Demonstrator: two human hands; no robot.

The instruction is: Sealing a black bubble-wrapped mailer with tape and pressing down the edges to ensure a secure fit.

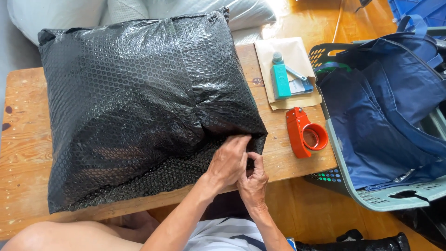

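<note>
Inspecting the frame's lower centre, we find the left hand point(228, 160) and right hand point(253, 179) together, both pinching the near right corner of the large black bubble-wrap parcel point(139, 102), which covers most of the wooden bench point(23, 139); an orange tape dispenser point(304, 134) lies just right.

Both hands — left hand point(228, 160), right hand point(253, 179) — on black bubble-wrap parcel point(139, 102)

A single head-worn camera is looking steeply down from above the person's lap, facing twelve o'clock across the wooden surface point(28, 139). It is sitting close, taking in the surface's near edge and the floor at three o'clock.
</note>
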